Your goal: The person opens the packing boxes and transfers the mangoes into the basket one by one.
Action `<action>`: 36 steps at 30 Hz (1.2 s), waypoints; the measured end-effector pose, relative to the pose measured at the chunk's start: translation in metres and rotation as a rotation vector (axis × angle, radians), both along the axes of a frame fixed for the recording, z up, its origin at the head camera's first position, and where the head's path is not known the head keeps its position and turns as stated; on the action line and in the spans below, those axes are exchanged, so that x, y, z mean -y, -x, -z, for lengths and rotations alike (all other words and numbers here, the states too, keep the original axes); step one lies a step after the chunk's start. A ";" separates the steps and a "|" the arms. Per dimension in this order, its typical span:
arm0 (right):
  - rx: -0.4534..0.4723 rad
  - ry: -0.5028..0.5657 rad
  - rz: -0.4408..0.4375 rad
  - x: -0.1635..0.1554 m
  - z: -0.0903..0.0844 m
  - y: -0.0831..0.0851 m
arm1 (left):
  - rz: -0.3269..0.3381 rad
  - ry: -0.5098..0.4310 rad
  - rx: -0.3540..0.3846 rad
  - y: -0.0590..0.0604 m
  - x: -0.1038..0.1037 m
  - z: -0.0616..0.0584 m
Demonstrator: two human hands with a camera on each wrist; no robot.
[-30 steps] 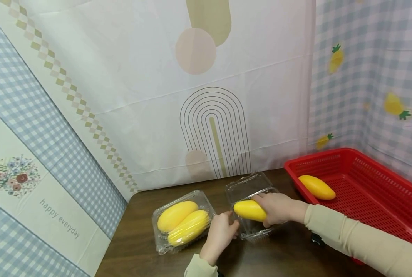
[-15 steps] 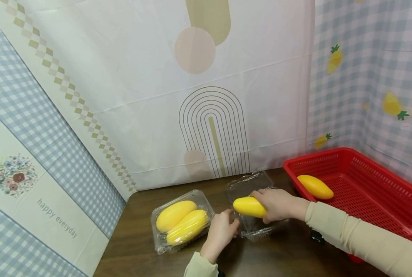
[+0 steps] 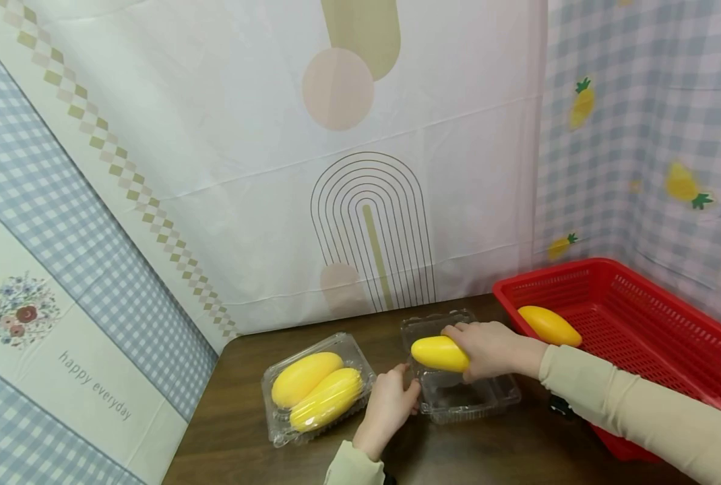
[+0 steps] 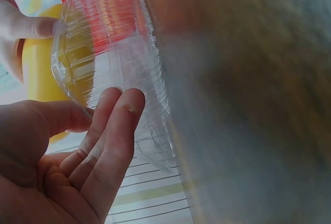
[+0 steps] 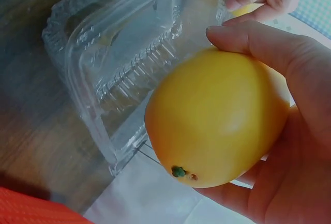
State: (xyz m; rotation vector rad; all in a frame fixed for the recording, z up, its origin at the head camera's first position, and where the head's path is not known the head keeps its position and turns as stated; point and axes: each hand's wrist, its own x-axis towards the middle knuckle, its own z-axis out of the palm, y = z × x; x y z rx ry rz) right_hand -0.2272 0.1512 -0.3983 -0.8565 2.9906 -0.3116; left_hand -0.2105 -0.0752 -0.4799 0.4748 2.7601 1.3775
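In the head view my right hand [image 3: 484, 349] grips a yellow mango [image 3: 439, 353] above an open clear plastic clamshell box [image 3: 466, 407]. The right wrist view shows the mango's green stem end [image 5: 178, 172], thumb on one side and fingers beneath. My left hand [image 3: 389, 404] pinches the near-left edge of that box; the left wrist view has its thumb at the rim and two fingers [image 4: 111, 146] along the ribbed wall [image 4: 116, 53]. To its left stands a second clamshell box [image 3: 278, 431] holding two yellow mangoes [image 3: 308, 378], its lid over them.
A red plastic basket [image 3: 645, 350] stands at the right, with one yellow mango [image 3: 548, 326] lying near its left wall. Everything rests on a dark brown wooden table [image 3: 227, 431]. Patterned cloth [image 3: 263, 202] hangs behind the table.
My right hand has moved slightly up and away with the mango, showing more of the box below. The box's lid has tipped further back. My left hand stays nearly in place.
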 end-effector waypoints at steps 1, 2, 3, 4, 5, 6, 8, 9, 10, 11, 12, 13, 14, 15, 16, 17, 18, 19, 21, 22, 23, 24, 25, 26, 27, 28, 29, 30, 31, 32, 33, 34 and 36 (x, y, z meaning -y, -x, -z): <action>-0.002 -0.003 0.001 -0.001 -0.001 0.000 | 0.002 0.001 -0.005 0.000 0.000 0.000; -0.003 -0.005 0.001 -0.002 -0.001 0.000 | 0.004 0.002 -0.009 0.000 0.000 0.000; -0.007 -0.009 0.002 -0.003 -0.002 0.001 | 0.006 0.004 -0.012 0.000 0.000 0.000; -0.012 -0.012 0.002 -0.004 -0.004 0.001 | 0.007 0.005 -0.014 0.000 0.000 0.000; -0.017 -0.014 0.002 -0.005 -0.005 0.001 | 0.008 0.008 -0.016 0.000 0.001 0.000; -0.023 -0.016 0.004 -0.006 -0.007 0.001 | 0.009 0.010 -0.016 0.000 0.001 0.000; -0.038 -0.020 0.010 -0.008 -0.012 0.002 | 0.011 0.014 -0.021 -0.001 0.001 0.000; -0.047 -0.021 0.015 -0.010 -0.014 0.002 | 0.013 0.015 -0.023 -0.001 0.001 0.000; -0.054 -0.021 0.021 -0.012 -0.017 0.002 | 0.016 0.016 -0.027 -0.002 0.002 0.000; -0.065 -0.024 0.027 -0.014 -0.020 0.002 | 0.018 0.016 -0.030 -0.002 0.002 -0.001; -0.074 -0.024 0.033 -0.016 -0.023 0.002 | 0.020 0.017 -0.034 -0.002 0.002 -0.001; -0.082 -0.022 0.038 -0.018 -0.026 0.001 | 0.022 0.020 -0.039 -0.002 0.002 -0.001; -0.090 -0.019 0.042 -0.020 -0.028 0.001 | 0.024 0.023 -0.044 -0.002 0.002 -0.001; -0.097 -0.015 0.048 -0.022 -0.031 0.001 | 0.025 0.027 -0.049 -0.003 0.003 -0.001; -0.105 -0.012 0.052 -0.024 -0.034 0.000 | 0.026 0.032 -0.053 -0.003 0.003 -0.001; -0.115 -0.010 0.054 -0.026 -0.036 0.000 | 0.026 0.036 -0.056 -0.003 0.003 -0.001; -0.121 -0.005 0.059 -0.029 -0.038 -0.001 | 0.027 0.041 -0.059 -0.003 0.004 -0.001; -0.130 -0.004 0.065 -0.031 -0.040 -0.001 | 0.028 0.045 -0.061 -0.003 0.004 -0.001; -0.148 -0.005 0.081 -0.036 -0.043 -0.001 | 0.032 0.048 -0.064 -0.004 0.005 -0.002; -0.155 -0.006 0.089 -0.038 -0.044 0.000 | 0.033 0.050 -0.065 -0.004 0.005 -0.002; -0.159 -0.006 0.098 -0.041 -0.045 0.001 | 0.034 0.049 -0.065 -0.004 0.005 -0.002; -0.159 -0.003 0.109 -0.044 -0.045 0.001 | 0.036 0.050 -0.065 -0.004 0.005 -0.002; -0.160 0.000 0.118 -0.048 -0.046 0.002 | 0.037 0.051 -0.065 -0.005 0.005 -0.003; -0.157 0.006 0.127 -0.051 -0.047 0.003 | 0.037 0.051 -0.065 -0.005 0.005 -0.003; -0.156 0.006 0.137 -0.055 -0.047 0.004 | 0.037 0.051 -0.065 -0.005 0.005 -0.003; -0.153 0.008 0.146 -0.059 -0.048 0.005 | 0.035 0.051 -0.064 -0.005 0.005 -0.003; -0.150 0.009 0.154 -0.063 -0.049 0.006 | 0.034 0.050 -0.063 -0.005 0.005 -0.003; -0.146 0.010 0.162 -0.067 -0.049 0.007 | 0.034 0.050 -0.061 -0.005 0.005 -0.003; -0.143 0.008 0.170 -0.071 -0.050 0.008 | 0.034 0.048 -0.058 -0.005 0.006 -0.003; -0.140 0.007 0.179 -0.075 -0.050 0.009 | 0.033 0.047 -0.055 -0.005 0.006 -0.003; -0.136 0.003 0.188 -0.079 -0.050 0.010 | 0.034 0.046 -0.050 -0.006 0.006 -0.004; -0.132 0.003 0.198 -0.082 -0.050 0.011 | 0.037 0.043 -0.044 -0.006 0.006 -0.004; -0.126 -0.001 0.214 -0.089 -0.050 0.012 | 0.041 0.037 -0.033 -0.005 0.007 -0.004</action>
